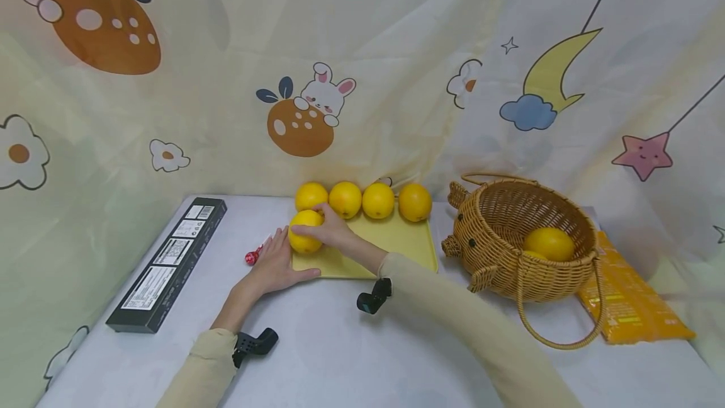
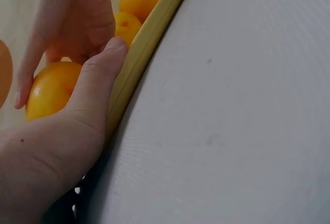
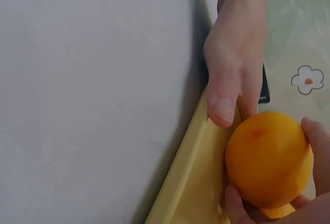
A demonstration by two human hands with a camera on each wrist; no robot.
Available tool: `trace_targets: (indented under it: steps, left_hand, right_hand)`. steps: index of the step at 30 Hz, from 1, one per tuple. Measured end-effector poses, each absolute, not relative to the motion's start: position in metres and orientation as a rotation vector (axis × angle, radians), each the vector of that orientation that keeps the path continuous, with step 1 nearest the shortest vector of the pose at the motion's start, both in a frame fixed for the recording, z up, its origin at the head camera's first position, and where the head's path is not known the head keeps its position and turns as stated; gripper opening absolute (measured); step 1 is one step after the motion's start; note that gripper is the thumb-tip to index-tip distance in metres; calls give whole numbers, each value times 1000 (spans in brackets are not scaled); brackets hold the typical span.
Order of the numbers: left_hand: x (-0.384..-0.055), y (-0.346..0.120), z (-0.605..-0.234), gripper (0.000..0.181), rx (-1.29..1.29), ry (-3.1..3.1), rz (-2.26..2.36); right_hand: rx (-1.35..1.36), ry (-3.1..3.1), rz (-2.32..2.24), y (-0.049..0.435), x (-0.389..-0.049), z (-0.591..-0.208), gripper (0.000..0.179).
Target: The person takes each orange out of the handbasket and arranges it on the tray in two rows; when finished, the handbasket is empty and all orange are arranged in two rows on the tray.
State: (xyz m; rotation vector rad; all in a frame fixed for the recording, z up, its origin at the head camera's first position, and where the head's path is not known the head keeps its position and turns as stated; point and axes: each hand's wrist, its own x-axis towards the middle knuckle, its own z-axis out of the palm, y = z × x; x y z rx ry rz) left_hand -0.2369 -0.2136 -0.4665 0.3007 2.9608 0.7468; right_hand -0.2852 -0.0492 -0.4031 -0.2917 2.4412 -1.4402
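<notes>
My right hand (image 1: 335, 230) grips an orange (image 1: 304, 241) over the left end of a yellow tray (image 1: 385, 250); in the right wrist view its fingertips and thumb sit around that orange (image 3: 269, 159). My left hand (image 1: 279, 264) lies at the tray's left edge, fingers straight and thumb stretched along the front rim. In the left wrist view its thumb (image 2: 95, 87) shows in front of the orange (image 2: 54, 90). Along the tray's back edge stand several more oranges (image 1: 377, 200) in a row. A wicker basket (image 1: 493, 232) to the right holds at least one orange (image 1: 549, 243).
A long black box (image 1: 170, 263) with white labels lies at the left. Close to my left fingers is a red-wrapped candy (image 1: 252, 257). An orange packet (image 1: 634, 294) lies partly behind the basket, whose handle (image 1: 566, 346) hangs onto the table. A printed curtain rises behind.
</notes>
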Motion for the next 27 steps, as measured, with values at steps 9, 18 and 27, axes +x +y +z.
trace_targets:
  steps: [9,18,27]
  left_hand:
    - [-237,-213,-467,122,301,2967,742]
    - [-238,-214,-468,123,298,2965,726]
    - [-237,-214,-466,124,262,2959,726]
  right_hand:
    - [-305,2542,-1381,-54,-288,-408,80]
    - [-351,2579,-1360,-54,-282,-406,79]
    - [-369,2543,-1413,-28,-262,-388,77]
